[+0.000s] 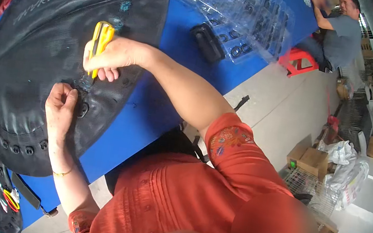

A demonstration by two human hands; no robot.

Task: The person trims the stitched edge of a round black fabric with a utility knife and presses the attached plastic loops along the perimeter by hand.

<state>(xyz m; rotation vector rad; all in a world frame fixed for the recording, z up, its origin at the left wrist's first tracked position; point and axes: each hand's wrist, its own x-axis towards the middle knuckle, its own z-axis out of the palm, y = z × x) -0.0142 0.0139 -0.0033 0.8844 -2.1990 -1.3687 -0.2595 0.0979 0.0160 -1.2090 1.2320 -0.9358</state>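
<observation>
A large black fabric cover point(34, 63) lies spread over the table, with pale lettering, a white label and bluish scraps along its seam. My right hand point(113, 53) grips a yellow utility knife point(103, 37), its tip pointing down at the seam. Just below, my left hand point(60, 104) is closed at a fold of the cover, fingers curled together; exactly what they pinch is hidden. Beside the left fingers sits a black oval fitting point(83, 110) on the cover. Several similar black fittings point(29, 150) line its lower edge.
Clear plastic divided trays point(233, 7) of black parts and a black case point(207, 41) are on the blue table point(121, 128). Scissors point(12, 200) lie lower left. A co-worker point(345, 37) sits at the far end near a red stool point(297, 62). Boxes point(309, 160) stand right.
</observation>
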